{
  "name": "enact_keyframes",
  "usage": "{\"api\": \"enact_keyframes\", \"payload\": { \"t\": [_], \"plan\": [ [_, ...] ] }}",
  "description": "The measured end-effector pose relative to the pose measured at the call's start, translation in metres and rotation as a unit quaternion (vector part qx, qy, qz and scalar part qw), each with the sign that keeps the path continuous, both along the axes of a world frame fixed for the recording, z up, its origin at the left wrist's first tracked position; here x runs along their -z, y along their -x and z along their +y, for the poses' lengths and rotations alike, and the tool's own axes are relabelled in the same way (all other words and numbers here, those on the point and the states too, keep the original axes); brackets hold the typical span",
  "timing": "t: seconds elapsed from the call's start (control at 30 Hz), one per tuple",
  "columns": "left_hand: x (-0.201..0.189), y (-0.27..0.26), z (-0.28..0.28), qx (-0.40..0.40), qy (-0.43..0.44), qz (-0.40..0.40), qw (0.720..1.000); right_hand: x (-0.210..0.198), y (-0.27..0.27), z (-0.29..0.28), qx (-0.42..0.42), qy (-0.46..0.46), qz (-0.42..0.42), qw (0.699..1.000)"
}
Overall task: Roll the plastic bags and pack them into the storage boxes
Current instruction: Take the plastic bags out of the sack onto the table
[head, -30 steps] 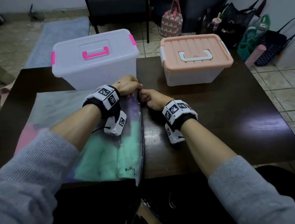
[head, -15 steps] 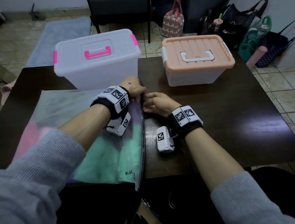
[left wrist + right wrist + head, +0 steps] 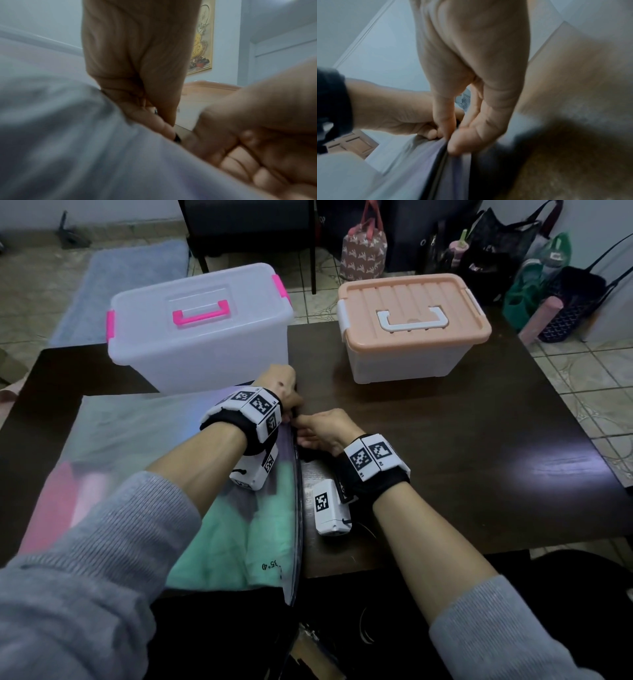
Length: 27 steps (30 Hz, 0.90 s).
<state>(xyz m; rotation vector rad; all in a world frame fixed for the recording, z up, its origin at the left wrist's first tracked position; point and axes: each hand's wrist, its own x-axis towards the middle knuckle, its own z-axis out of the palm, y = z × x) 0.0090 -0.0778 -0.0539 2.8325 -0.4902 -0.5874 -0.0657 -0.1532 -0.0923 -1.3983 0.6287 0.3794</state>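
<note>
A large clear plastic bag (image 3: 144,446) with green and pink cloth inside lies flat on the dark table's left half. Its dark zip strip (image 3: 298,508) runs along the right edge. My left hand (image 3: 284,392) pinches the far end of that strip. My right hand (image 3: 318,429) pinches the strip just nearer, thumb and forefinger closed on it (image 3: 448,140). In the left wrist view the left hand's fingers (image 3: 154,121) curl on the bag's edge (image 3: 85,148). A clear box with pink handle (image 3: 202,326) and a peach-lidded box (image 3: 414,323) stand shut behind.
The dark table (image 3: 462,457) ends at a front edge near my body. Bags and a bottle (image 3: 548,285) crowd the tiled floor at the back right; a chair and a patterned bag (image 3: 363,251) stand behind the boxes. A grey rug (image 3: 120,278) lies back left.
My right hand slid toward me along the zip strip while its wrist turned outward. The left hand stayed pinching the far corner of the bag.
</note>
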Motion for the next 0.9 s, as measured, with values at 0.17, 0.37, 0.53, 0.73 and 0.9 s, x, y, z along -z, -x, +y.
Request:
{"api": "enact_keyframes", "payload": {
  "t": [0.17, 0.37, 0.53, 0.73, 0.9],
  "plan": [
    [0.004, -0.002, 0.004, -0.007, 0.027, 0.0, 1.0, -0.002, 0.019, 0.002, -0.045, -0.031, 0.053, 0.997],
    [0.007, -0.002, 0.004, -0.023, 0.029, 0.002, 0.999, -0.008, 0.042, -0.003, -0.117, -0.02, 0.1, 0.988],
    [0.008, 0.0, 0.003, -0.035, 0.024, -0.014, 0.999, -0.012, 0.061, -0.007, -0.16, -0.012, 0.112, 0.981],
    [0.002, 0.015, 0.0, -0.043, 0.01, -0.049, 0.998, -0.008, 0.091, -0.001, -0.211, -0.025, 0.134, 0.968],
    [-0.008, 0.04, 0.001, -0.009, -0.061, -0.061, 0.996, -0.006, 0.101, 0.001, -0.2, -0.027, 0.133, 0.97]
  ]
}}
